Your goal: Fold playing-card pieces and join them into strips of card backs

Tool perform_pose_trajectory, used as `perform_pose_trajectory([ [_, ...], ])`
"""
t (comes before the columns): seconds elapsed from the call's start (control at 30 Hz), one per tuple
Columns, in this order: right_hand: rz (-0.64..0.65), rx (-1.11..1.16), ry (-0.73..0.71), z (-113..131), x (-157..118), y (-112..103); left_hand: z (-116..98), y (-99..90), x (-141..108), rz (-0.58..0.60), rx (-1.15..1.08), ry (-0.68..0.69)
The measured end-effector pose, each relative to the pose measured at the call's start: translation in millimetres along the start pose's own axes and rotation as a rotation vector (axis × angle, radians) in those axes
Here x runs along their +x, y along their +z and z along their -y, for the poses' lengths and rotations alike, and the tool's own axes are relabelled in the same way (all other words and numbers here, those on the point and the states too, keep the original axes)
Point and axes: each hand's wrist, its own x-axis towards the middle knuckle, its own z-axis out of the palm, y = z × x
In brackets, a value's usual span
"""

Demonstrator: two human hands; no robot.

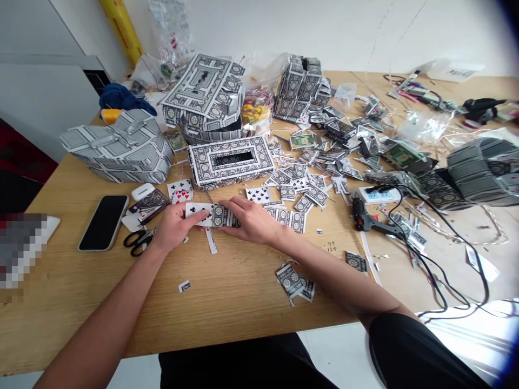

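My left hand [175,227] grips the edge of a white club playing card [198,212] on the wooden table [81,308]. My right hand [252,220] presses on a patterned card back [222,216] that adjoins it, and my fingers hide part of both cards. Just beyond my right hand lies a spade card [258,194]. Heart cards [180,189] sit beyond my left hand, and a pair of black-handled scissors [140,240] lies to its left.
A card-covered tissue box [231,161] and other card-covered boxes [115,146] stand beyond my hands among scattered card pieces. A smartphone [104,222] lies at left. At right are a hot glue gun [367,216], a power strip [379,194] and black cables [446,259].
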Motion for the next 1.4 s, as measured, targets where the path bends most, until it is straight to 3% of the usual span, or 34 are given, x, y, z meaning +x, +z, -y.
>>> perform_pose_trajectory([
  [0.2,0.002,0.018,-0.011,0,1,1,-7,3.8,-2,0.002,-0.010,-0.009],
  [0.5,0.015,0.002,0.022,-2,1,-2,23,-7.1,6,0.052,-0.032,0.013],
  [0.83,0.013,0.025,0.006,-5,0,2,5,6.0,-2,0.036,-0.071,0.026],
  [1.03,0.028,0.026,0.014,-4,0,2,8,8.5,-2,0.045,-0.061,0.050],
  [1.23,0.073,-0.030,0.050,-2,2,-2,14,5.6,2,0.065,-0.081,0.059],
  [1.4,0.190,-0.091,0.093,3,5,-14,22,0.5,4,0.052,-0.029,0.126],
])
